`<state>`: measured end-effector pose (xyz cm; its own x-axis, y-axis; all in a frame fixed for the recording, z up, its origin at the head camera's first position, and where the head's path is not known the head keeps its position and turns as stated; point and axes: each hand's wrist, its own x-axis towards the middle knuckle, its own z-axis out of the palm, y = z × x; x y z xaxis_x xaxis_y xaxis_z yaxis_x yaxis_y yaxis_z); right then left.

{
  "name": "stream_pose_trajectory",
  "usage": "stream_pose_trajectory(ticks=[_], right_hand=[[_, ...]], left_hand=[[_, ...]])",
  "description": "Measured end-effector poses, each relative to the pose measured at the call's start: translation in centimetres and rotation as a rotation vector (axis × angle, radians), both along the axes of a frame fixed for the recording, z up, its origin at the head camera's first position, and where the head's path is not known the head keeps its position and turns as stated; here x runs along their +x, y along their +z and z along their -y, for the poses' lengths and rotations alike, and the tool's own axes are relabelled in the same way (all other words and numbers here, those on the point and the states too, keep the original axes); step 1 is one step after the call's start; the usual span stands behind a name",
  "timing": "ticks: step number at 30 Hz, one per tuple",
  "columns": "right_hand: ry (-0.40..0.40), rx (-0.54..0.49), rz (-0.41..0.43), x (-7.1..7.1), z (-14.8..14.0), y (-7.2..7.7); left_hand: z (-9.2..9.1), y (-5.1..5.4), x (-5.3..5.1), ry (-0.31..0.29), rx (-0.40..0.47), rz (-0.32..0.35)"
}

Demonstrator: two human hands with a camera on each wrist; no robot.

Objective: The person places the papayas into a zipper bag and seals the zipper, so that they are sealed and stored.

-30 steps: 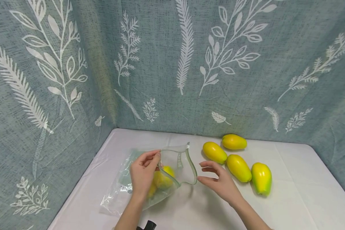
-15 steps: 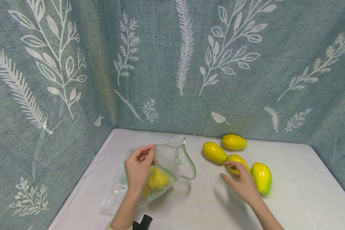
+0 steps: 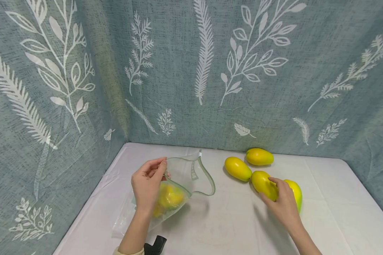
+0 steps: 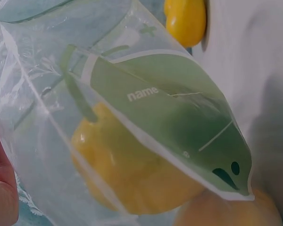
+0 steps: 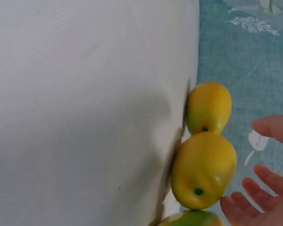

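Left hand [image 3: 148, 184]: fingers pinch bag [image 3: 208, 173] toward surface's [image 3: 229, 223] left edge, fruit [image 3: 170, 196] inside. Right hand [image 3: 283, 202]: fingers spread about mango [image 3: 263, 184] toward far right corner; contact unclear. Nudge could roll mango into neighbour [image 3: 296, 194]; slack pinch could collapse bag.

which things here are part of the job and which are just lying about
Seemingly part of the job:
clear bag, its rim pinched by the left hand
yellow fruit inside it
fruit at the right hand
three other fruits, probably

Seemingly just surroundings:
white tabletop
leaf-patterned cloth
black object by the left wrist, purpose unclear
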<state>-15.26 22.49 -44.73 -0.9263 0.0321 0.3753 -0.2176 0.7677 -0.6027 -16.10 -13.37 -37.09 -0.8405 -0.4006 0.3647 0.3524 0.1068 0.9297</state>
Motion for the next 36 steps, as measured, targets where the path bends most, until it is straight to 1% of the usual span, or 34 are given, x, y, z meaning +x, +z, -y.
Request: stream_pose_trajectory(ticks=[6, 10, 12, 15, 18, 20, 25, 27, 29, 33, 36], right_hand=[[-0.023, 0.015, -0.023, -0.1, -0.3, -0.4], [-0.027, 0.032, -0.018, -0.2, -0.5, -0.6], [-0.027, 0.038, 0.0, -0.3, -0.5, -0.6], [-0.026, 0.049, 0.054, -0.3, -0.6, -0.6], [-0.025, 0.065, 0.1, -0.2, -0.5, -0.5], [-0.027, 0.079, 0.122, -0.1, -0.5, -0.4], [-0.035, 0.105, 0.17, -0.1, -0.3, -0.4], [-0.036, 0.11, 0.19, -0.1, -0.2, -0.5], [-0.036, 0.113, 0.206, -0.1, -0.2, -0.7], [-0.038, 0.082, 0.234, -0.2, 0.0, -1.0], [-0.037, 0.053, 0.246, -0.4, 0.1, -1.1]], left_hand=[[0.3, 0.3, 0.0, 0.018, 0.011, -0.005], [0.5, 0.6, -0.1, 0.031, 0.023, -0.008], [0.7, 0.9, -0.1, 0.04, 0.023, -0.018], [1.0, 1.2, -0.1, 0.054, 0.025, -0.027], [1.2, 1.2, 0.0, 0.053, 0.031, -0.015], [1.0, 1.5, 0.3, 0.047, 0.035, 0.003], [0.8, 1.2, 0.5, 0.032, 0.053, 0.027], [1.0, 0.6, 0.2, 0.025, 0.062, 0.029], [1.0, 0.5, 0.3, 0.018, 0.065, 0.032], [0.9, 0.3, 0.5, 0.006, 0.071, 0.045], [0.9, 0.2, 0.7, 0.001, 0.065, 0.068]])
